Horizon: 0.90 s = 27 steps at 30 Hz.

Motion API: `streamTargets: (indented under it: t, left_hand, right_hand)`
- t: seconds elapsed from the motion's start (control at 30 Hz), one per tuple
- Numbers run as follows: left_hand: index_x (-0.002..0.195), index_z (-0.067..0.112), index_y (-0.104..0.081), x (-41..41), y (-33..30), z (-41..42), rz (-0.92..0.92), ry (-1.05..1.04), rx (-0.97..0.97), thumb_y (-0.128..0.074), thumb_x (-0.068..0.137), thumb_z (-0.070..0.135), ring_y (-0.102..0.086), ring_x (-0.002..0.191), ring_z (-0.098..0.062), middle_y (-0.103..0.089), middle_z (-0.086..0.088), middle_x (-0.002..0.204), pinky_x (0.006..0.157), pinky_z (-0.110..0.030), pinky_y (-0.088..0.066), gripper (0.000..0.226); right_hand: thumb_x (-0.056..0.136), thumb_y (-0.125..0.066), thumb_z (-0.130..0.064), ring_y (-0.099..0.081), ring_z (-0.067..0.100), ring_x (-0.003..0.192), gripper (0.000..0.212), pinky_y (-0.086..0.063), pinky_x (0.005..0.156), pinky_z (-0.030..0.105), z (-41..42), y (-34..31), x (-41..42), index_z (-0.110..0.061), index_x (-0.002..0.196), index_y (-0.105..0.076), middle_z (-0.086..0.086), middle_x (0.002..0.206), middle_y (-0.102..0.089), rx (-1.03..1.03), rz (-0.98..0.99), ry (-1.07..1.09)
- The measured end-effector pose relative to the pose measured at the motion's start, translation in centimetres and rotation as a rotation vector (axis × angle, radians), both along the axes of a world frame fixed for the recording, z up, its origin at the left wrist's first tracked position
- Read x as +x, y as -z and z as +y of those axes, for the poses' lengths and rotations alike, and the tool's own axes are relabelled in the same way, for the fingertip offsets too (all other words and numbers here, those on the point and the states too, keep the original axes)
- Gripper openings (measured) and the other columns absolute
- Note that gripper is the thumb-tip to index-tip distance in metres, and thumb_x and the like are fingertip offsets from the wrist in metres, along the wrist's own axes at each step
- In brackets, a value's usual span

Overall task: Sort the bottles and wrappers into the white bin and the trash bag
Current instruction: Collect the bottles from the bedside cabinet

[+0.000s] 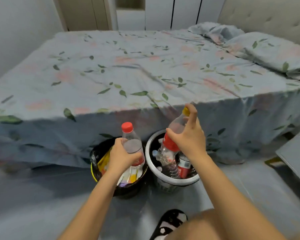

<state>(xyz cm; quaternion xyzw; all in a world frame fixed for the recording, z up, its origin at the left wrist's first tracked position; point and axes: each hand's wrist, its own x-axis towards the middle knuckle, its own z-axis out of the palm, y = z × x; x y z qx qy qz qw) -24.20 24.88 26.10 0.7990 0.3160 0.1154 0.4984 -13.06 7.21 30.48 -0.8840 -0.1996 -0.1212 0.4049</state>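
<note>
My left hand (122,155) grips a clear bottle with a red cap (131,142) upright above the black trash bag (100,151), which holds colourful wrappers (130,175). My right hand (189,134) holds a clear bottle with a yellow cap and red label (171,142), tilted, its base over the white bin (163,181). The thumb and fingers wrap its upper part near the cap. Inside the white bin lie several bottles, among them a red-labelled one (184,168).
A bed with a floral grey sheet (145,70) fills the space behind the two containers, its sheet hanging to the grey floor. Pillows (270,51) lie at the right. A grey furniture edge (294,153) stands at right. My slippered foot (170,222) and knee are at the bottom.
</note>
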Motion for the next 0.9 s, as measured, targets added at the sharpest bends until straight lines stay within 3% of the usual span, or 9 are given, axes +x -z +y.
streamTargets:
  t: [0.17, 0.4, 0.53, 0.63, 0.77, 0.9]
  left_hand:
    - [0.110, 0.023, -0.046, 1.6, 2.0, -1.2, 0.004, 0.025, -0.031, -0.082, 0.064, 0.035, -0.057, 0.099, -0.015, -0.056, 0.008, 0.104, 0.081, -0.031, -0.050, 0.060]
    - [0.107, 0.025, -0.045, 2.4, 2.9, -2.3, -0.025, 0.009, -0.047, -0.082, 0.066, 0.035, -0.056, 0.095, -0.012, -0.052, 0.018, 0.094, 0.078, -0.028, -0.048, 0.057]
    - [0.106, 0.026, -0.045, 2.6, 3.5, -2.4, -0.013, -0.002, -0.043, -0.082, 0.067, 0.034, -0.056, 0.095, -0.012, -0.054, 0.013, 0.096, 0.077, -0.027, -0.046, 0.055]
    - [0.108, 0.024, -0.047, 3.1, 3.9, -2.7, -0.010, 0.020, -0.044, -0.082, 0.067, 0.033, -0.057, 0.095, -0.011, -0.055, 0.014, 0.097, 0.074, -0.024, -0.045, 0.055]
    - [0.113, 0.022, -0.050, 4.5, 4.6, -3.6, 0.003, 0.051, -0.027, -0.083, 0.065, 0.034, -0.058, 0.098, -0.013, -0.059, 0.006, 0.105, 0.077, -0.025, -0.046, 0.060]
    - [0.115, 0.019, -0.050, 6.8, 5.7, -5.0, 0.026, 0.085, 0.010, -0.083, 0.064, 0.033, -0.059, 0.097, -0.014, -0.061, 0.003, 0.107, 0.076, -0.023, -0.043, 0.062]
  right_hand:
    - [0.076, -0.073, -0.027, -0.056, 0.022, 0.100, 0.078, -0.043, 0.066, 0.029, 0.0, 2.9, 1.4, -0.040, 0.129, -0.018, -0.003, 0.125, -0.049, 0.012, -0.009, 0.038]
    - [0.078, -0.073, -0.031, -0.058, 0.031, 0.099, 0.083, -0.042, 0.065, 0.032, -2.3, 8.1, 4.2, -0.037, 0.140, -0.017, 0.009, 0.121, -0.050, -0.375, 0.221, 0.063]
    - [0.081, -0.073, -0.032, -0.059, 0.032, 0.100, 0.086, -0.044, 0.070, 0.033, -3.0, 9.8, 5.4, -0.034, 0.144, -0.014, 0.013, 0.129, -0.050, -0.342, 0.330, 0.070]
    - [0.084, -0.071, -0.027, -0.063, 0.026, 0.087, 0.093, -0.042, 0.064, 0.032, -3.0, 10.4, 6.6, -0.032, 0.149, -0.004, 0.008, 0.141, -0.047, -0.358, 0.345, -0.008]
    - [0.084, -0.070, -0.028, -0.056, 0.020, 0.063, 0.096, -0.041, 0.051, 0.031, -2.6, 10.7, 8.1, -0.036, 0.148, 0.002, 0.014, 0.107, -0.063, -0.427, 0.398, -0.016]
    - [0.085, -0.069, -0.029, -0.063, 0.025, 0.078, 0.099, -0.042, 0.056, 0.030, -2.0, 11.0, 9.1, -0.030, 0.151, 0.004, 0.014, 0.113, -0.061, -0.448, 0.409, -0.029]
